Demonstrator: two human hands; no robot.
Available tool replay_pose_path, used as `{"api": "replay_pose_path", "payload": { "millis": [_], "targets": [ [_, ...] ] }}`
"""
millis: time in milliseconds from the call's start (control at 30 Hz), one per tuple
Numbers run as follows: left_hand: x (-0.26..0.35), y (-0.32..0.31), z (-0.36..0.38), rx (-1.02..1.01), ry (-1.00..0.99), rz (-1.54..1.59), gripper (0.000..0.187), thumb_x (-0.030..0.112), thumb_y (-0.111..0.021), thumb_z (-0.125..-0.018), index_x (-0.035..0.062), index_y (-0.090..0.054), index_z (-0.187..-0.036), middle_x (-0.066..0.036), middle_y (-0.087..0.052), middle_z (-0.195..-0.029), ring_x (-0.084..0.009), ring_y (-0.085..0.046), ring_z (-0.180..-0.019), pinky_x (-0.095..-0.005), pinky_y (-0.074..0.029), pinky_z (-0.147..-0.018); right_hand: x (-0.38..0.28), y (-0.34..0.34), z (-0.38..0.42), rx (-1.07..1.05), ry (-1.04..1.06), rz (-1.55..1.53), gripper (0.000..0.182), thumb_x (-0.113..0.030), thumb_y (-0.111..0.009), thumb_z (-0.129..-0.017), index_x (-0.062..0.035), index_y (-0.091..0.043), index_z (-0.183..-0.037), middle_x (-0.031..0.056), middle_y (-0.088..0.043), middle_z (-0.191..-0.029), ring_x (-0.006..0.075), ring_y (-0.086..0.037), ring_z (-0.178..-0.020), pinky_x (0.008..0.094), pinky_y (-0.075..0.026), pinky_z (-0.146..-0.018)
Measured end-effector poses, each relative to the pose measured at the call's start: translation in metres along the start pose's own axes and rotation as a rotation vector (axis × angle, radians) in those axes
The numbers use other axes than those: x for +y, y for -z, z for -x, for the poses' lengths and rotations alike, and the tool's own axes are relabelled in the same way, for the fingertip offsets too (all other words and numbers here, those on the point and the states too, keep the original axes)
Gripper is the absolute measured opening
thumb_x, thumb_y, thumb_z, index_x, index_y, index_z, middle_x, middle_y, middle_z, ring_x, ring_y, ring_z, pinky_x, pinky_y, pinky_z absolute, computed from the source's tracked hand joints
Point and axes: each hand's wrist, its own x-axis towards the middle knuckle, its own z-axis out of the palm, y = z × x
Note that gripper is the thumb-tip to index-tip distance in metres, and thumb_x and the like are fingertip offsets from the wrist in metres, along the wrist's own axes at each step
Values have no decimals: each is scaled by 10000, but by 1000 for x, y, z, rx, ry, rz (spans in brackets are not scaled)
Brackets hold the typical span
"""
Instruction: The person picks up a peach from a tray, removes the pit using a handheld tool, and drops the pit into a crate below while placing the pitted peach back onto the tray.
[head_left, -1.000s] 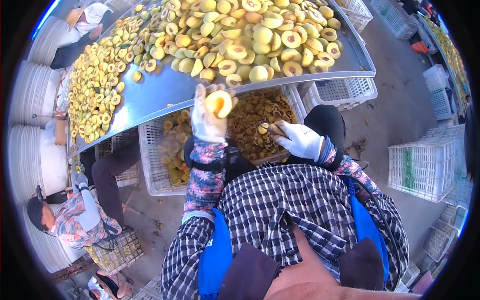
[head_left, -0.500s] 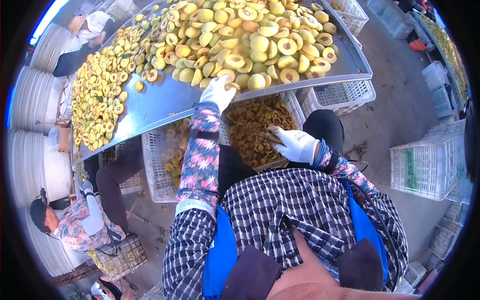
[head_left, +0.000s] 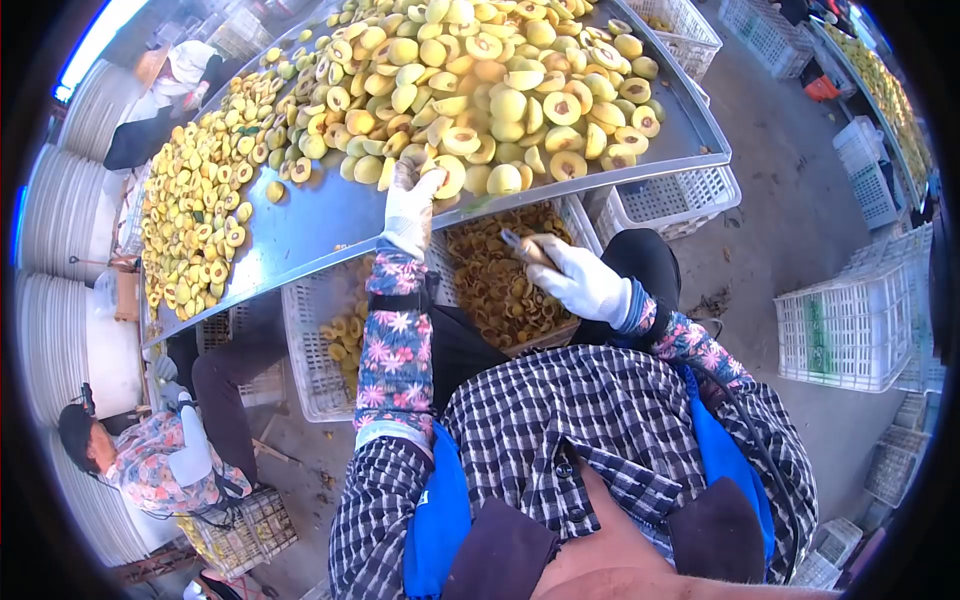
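Halved yellow-green fruits with brown centres (head_left: 500, 100) are heaped on a metal table (head_left: 290, 230). At the heap's near edge my gloved left hand (head_left: 412, 200) has its fingers closed on a fruit half (head_left: 450, 176). My gloved right hand (head_left: 575, 278) grips a small tool (head_left: 517, 243) with a metal tip, over a crate of brownish fruit pieces (head_left: 500, 285). Left of that crate, partly under my left arm, a white crate (head_left: 312, 375) holds yellow fruit pieces (head_left: 345, 340).
A person (head_left: 165, 455) sits on a crate (head_left: 240, 530) at the lower left; another person (head_left: 185, 70) is at the upper left. White crates (head_left: 845, 325) stand at the right. Stacked round trays (head_left: 70, 210) line the left side.
My left hand has shifted slightly left, with a fruit half now at its fingers. My right hand has turned and the tool's tip shows more clearly, pointing up-left.
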Motion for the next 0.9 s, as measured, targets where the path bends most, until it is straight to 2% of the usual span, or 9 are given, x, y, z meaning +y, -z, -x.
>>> {"api": "replay_pose_path", "payload": {
  "millis": [133,200,300,367,433,467,633,733,900],
  "targets": [
    [9,-28,29,-167,8,338,349,32,-511,-884,25,-479,-1232,-152,-599,-1124,-279,-640,-990,-444,-580,-785,-29,7,-20,61,-30,-65,393,-234,-542,-946,-9,-450,-1255,209,-636,-900,330,-654,-821,378,-501,-736],
    [8,-38,37,-207,43,496,356,-11,-462,-885,14,-471,-1240,-187,-586,-1169,-332,-623,-1037,-463,-550,-869,-30,5,-26,225,181,58,395,-227,-557,-936,3,-450,-1238,228,-634,-872,358,-650,-794,402,-507,-703],
    [16,-54,53,-196,30,505,316,-19,-481,-868,16,-522,-1180,-157,-596,-1154,-285,-609,-1048,-396,-509,-921,-19,-2,-33,344,238,296,390,-224,-568,-927,19,-455,-1210,237,-633,-824,385,-642,-754,422,-510,-657],
    [26,-59,60,-250,29,560,277,63,-541,-897,3,-526,-1167,-187,-617,-1127,-299,-610,-1052,-382,-489,-947,-17,-2,-31,363,259,328,394,-225,-579,-919,30,-456,-1192,234,-631,-777,387,-638,-704,426,-509,-613],
    [31,-59,60,-406,194,777,312,199,-605,-917,-6,-531,-1140,-206,-634,-1091,-303,-621,-1035,-381,-499,-932,-16,0,-29,346,252,361,409,-220,-597,-908,32,-453,-1196,221,-635,-770,378,-641,-694,416,-516,-612],
    [27,-61,57,-281,214,719,380,344,-606,-925,2,-530,-1071,-211,-636,-1065,-326,-643,-972,-397,-534,-865,-17,1,-28,344,251,362,409,-220,-597,-908,32,-453,-1196,221,-635,-770,378,-641,-694,416,-516,-612],
    [15,-72,59,-59,323,646,380,412,-584,-931,37,-523,-949,-158,-621,-967,-314,-644,-952,-410,-570,-775,-11,-7,-23,341,391,456,373,-168,-640,-869,27,-485,-1146,182,-636,-790,380,-633,-701,411,-507,-599],
    [4,-81,63,19,115,493,455,482,-528,-943,30,-483,-970,-176,-619,-958,-276,-656,-823,-349,-575,-684,-12,-10,-20,274,310,464,382,-183,-638,-875,47,-469,-1129,180,-639,-754,363,-640,-655,416,-508,-555],
    [3,-92,77,133,-15,387,476,489,-509,-951,13,-519,-955,-133,-569,-984,-274,-647,-860,-391,-582,-748,-11,-9,-22,170,179,274,346,-236,-583,-913,31,-462,-1096,226,-630,-767,363,-640,-675,431,-508,-582]
  ]
}}
